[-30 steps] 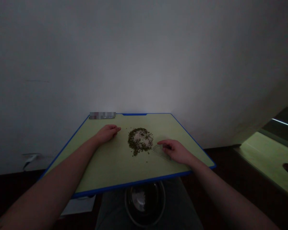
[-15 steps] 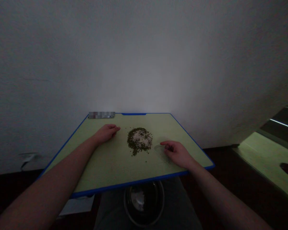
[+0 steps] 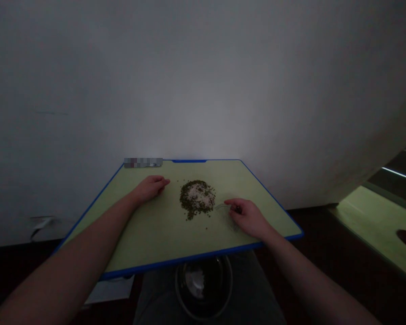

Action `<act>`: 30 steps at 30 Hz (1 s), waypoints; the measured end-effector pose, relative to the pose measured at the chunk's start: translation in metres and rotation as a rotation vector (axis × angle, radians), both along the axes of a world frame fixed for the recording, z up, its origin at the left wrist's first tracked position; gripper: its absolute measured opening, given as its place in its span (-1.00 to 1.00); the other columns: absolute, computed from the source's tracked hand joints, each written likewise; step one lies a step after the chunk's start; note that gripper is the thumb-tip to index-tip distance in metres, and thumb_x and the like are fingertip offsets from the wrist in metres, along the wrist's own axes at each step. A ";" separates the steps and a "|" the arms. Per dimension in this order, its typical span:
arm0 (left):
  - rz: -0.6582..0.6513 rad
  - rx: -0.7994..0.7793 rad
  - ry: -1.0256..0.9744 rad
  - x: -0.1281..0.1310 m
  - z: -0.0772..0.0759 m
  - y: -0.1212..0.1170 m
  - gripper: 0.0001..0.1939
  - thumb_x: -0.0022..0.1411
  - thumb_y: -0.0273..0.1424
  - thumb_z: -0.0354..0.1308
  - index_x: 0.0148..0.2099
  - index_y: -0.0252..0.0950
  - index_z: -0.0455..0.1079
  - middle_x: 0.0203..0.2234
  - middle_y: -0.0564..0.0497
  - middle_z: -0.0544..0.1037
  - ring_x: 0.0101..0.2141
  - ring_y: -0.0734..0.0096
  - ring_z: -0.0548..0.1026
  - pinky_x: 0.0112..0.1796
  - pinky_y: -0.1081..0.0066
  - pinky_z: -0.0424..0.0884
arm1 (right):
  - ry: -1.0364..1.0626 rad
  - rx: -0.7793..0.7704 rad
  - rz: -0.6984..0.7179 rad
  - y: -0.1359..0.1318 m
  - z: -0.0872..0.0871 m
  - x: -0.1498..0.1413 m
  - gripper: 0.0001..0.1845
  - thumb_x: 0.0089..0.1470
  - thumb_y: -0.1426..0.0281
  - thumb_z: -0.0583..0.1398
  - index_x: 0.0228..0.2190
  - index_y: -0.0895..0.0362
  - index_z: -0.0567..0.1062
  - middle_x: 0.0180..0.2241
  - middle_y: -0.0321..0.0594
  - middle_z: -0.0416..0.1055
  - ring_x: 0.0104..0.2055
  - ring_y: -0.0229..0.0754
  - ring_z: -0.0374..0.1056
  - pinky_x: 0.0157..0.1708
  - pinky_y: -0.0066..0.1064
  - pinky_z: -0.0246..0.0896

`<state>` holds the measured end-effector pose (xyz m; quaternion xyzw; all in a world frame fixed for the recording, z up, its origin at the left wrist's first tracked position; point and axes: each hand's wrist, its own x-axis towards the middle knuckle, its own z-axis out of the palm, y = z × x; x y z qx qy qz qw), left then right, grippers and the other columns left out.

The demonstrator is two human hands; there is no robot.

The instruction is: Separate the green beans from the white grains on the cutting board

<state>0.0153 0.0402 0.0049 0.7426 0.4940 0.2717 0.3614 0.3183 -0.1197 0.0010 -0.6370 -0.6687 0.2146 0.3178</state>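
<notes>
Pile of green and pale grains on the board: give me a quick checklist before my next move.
1. Pile gathered together: not ok; a few grains lie loose, one toward the near edge of the board.
2. Left hand off the pile: ok, apart on its left.
3. Right hand off the pile: ok, apart on its right.
4. Clear thing gripped by the right hand: cannot tell, too faint.
5. Bowl contents: cannot tell, too dark inside.
</notes>
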 end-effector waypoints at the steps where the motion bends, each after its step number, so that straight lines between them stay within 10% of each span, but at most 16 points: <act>1: 0.005 0.005 0.000 0.000 0.000 0.000 -0.57 0.03 -0.03 -0.01 -0.62 -0.27 0.17 -0.78 0.15 0.19 -0.71 0.54 0.14 -0.61 0.45 0.07 | -0.002 -0.001 0.004 0.000 -0.001 -0.003 -0.62 -0.06 0.44 0.07 -0.16 0.21 0.45 -0.57 -0.31 0.30 -0.56 -0.30 0.19 -0.56 -0.48 0.05; 20: 0.010 -0.008 -0.022 0.002 0.003 -0.004 -0.59 0.02 -0.05 0.00 -0.62 -0.27 0.16 -0.78 0.15 0.17 -0.71 0.54 0.14 -0.62 0.46 0.06 | -0.094 0.015 -0.076 0.009 -0.004 -0.008 -0.61 -0.09 0.50 0.09 -0.17 0.22 0.47 -0.53 -0.25 0.39 -0.54 -0.30 0.22 -0.51 -0.48 0.07; 30: 0.014 -0.009 0.014 0.002 0.005 -0.005 -0.59 0.04 -0.06 0.00 -0.63 -0.27 0.16 -0.80 0.15 0.16 -0.71 0.54 0.13 -0.61 0.45 0.07 | -0.056 0.021 -0.159 0.012 0.002 0.034 -0.60 -0.09 0.47 0.07 -0.17 0.24 0.46 -0.53 -0.27 0.35 -0.56 -0.30 0.21 -0.52 -0.47 0.09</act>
